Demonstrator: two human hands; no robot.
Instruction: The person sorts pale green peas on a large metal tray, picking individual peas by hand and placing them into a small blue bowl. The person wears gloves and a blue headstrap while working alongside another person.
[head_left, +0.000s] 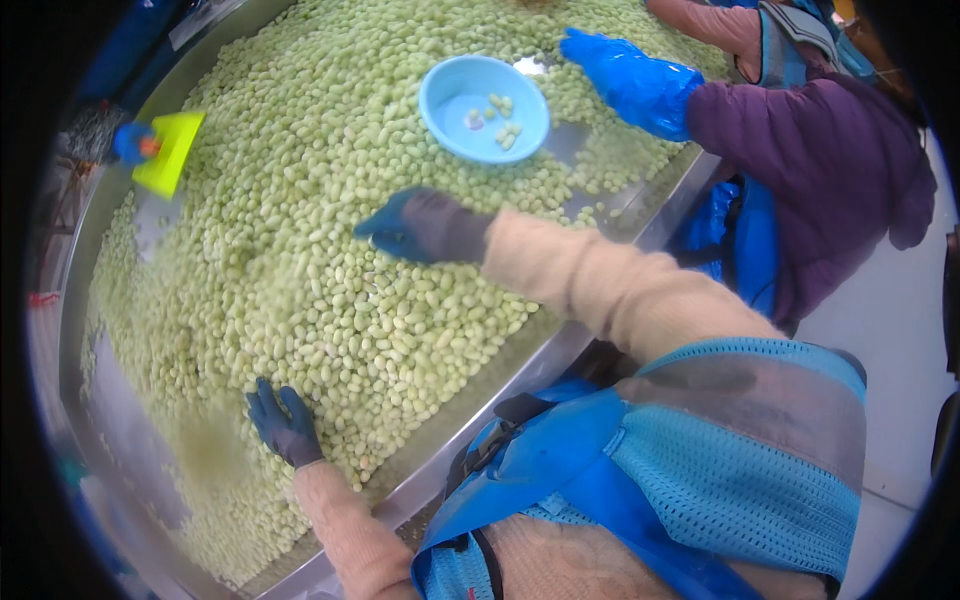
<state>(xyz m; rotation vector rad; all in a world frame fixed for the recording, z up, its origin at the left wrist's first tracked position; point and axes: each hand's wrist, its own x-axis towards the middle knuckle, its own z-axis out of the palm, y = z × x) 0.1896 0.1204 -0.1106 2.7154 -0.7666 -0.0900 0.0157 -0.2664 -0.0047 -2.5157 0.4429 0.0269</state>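
A thick layer of pale green, oval, grape-like fruits (405, 330) covers much of a large metal tray table (124, 420). My left hand (283, 426), in a dark blue-grey glove, rests on the fruits near the front rim, its fingers spread and nothing visible in them. Farther in, my right hand (424, 225) wears a similar glove and reaches over the fruits with its fingers bent down together. Its fingertips are partly hidden, so whether they hold a fruit is unclear. Beyond it, a light blue plastic basin (450, 124) with several fruits inside sits on the layer.
At right, a co-worker in a purple sleeve (795, 142) reaches in with a blue-covered hand (592, 54). Another person's pink sleeve (709, 26) shows behind. At left, a blue-gloved hand (133, 144) holds a yellow-green plastic scoop (171, 154). A raised metal rim (480, 427) runs before me.
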